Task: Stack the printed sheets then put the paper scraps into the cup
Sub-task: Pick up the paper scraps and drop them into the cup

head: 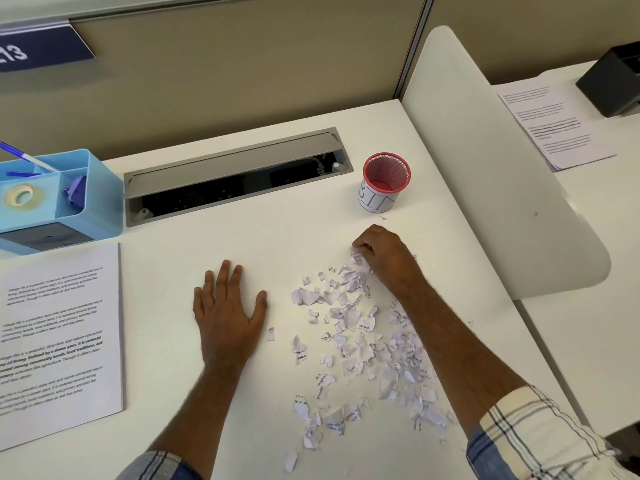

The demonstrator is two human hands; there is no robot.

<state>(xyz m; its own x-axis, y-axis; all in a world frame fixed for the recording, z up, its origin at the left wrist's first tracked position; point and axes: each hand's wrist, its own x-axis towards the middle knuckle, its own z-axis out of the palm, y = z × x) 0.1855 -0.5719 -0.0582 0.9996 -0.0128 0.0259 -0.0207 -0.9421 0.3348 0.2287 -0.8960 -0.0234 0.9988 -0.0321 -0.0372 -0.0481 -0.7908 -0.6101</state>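
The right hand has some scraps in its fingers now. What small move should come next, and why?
Probably lift the right hand and carry its pinched scraps to the red mesh cup, then release them over the opening. The cup stands upright just beyond that hand, and most paper scraps still lie on the desk. The left hand rests flat.

The left hand [228, 315] lies flat, fingers spread — the right hand [382, 252], farther out, curls its fingers, pinching.

One camera only — worn on the person's head, looking forward and steeply down at the white desk [277, 244], close over both forearms; the wide lens bends the partition [225, 64] along the top.
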